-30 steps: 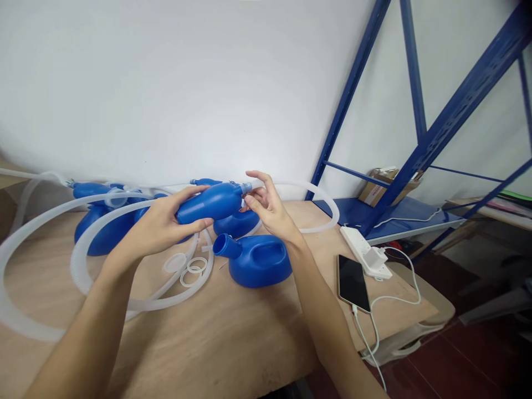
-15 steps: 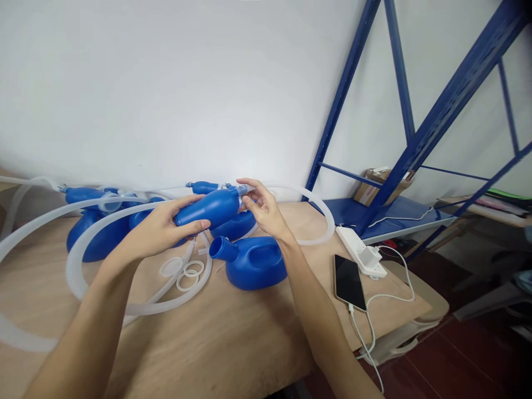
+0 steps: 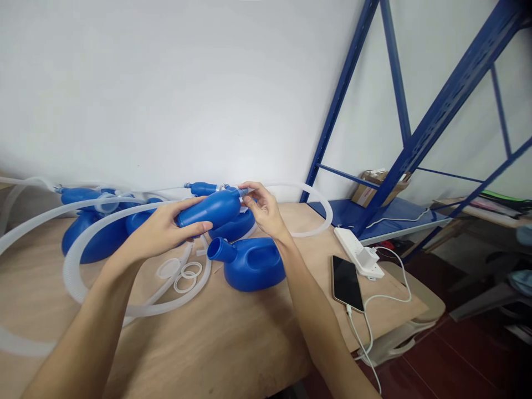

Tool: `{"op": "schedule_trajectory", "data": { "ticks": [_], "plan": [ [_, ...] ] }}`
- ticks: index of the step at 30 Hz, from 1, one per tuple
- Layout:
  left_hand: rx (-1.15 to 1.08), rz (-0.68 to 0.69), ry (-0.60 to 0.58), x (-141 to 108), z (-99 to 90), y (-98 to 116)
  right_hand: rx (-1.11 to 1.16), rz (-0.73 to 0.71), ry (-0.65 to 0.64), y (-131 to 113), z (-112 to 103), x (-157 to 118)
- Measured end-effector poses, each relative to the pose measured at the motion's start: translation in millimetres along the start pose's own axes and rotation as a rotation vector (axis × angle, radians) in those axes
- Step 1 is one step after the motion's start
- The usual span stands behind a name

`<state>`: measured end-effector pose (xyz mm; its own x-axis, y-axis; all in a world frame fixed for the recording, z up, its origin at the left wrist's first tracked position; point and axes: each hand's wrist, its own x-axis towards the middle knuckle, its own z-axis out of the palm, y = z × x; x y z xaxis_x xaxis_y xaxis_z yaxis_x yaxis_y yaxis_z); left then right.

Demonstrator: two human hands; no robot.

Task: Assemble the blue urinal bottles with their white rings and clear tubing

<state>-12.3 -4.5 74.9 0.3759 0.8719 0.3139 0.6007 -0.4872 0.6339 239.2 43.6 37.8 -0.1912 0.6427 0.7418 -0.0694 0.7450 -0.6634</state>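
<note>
Head view: we have the blue bulb (image 3: 211,207) up off the table (image 3: 233,338).
Left hand (image 3: 162,226): wrapped round its body.
Right hand (image 3: 266,209): thumb and fingers pinching the neck fitting (image 3: 243,192).
Neck fitting: on, we judge; can't tell if fully seated.
Rings (image 3: 185,282): loose on the table, unused so far.
Jug (image 3: 254,266): spout open, nothing attached.

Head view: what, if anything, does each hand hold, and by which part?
A blue bulb: the left hand clasps its body; the right hand is at its narrow end.
</note>
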Motion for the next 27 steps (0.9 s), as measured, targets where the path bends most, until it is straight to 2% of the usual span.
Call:
{"op": "schedule_trajectory", "data": {
  "ticks": [3, 9, 13, 18, 23, 27],
  "plan": [
    [-0.035, -0.009, -0.016, 0.4, 0.0, 0.9, 0.068, 0.049, 0.01, 1.5, 0.9, 0.9],
    [0.113, 0.035, 0.083, -0.2, 0.9, -0.3, 0.224, 0.224, 0.031, -8.7, -1.4, 0.2],
    [0.256, 0.118, 0.166, 0.2, 7.2, -7.0, 0.264, 0.295, 0.035, -14.5, -7.0, -1.7],
    [0.491, 0.198, 0.277, 1.1, 22.4, -10.7, 0.21, 0.386, 0.028, -9.6, -16.6, -2.2],
    [0.379, 0.191, 0.234, 1.0, 26.5, -2.8, 0.33, 0.39, 0.06, 1.9, -17.1, -0.6],
    [0.281, 0.085, 0.188, 2.0, 24.0, 1.8, 0.4, 0.351, 0.129, 15.6, -18.1, 1.6]
  ]
}}
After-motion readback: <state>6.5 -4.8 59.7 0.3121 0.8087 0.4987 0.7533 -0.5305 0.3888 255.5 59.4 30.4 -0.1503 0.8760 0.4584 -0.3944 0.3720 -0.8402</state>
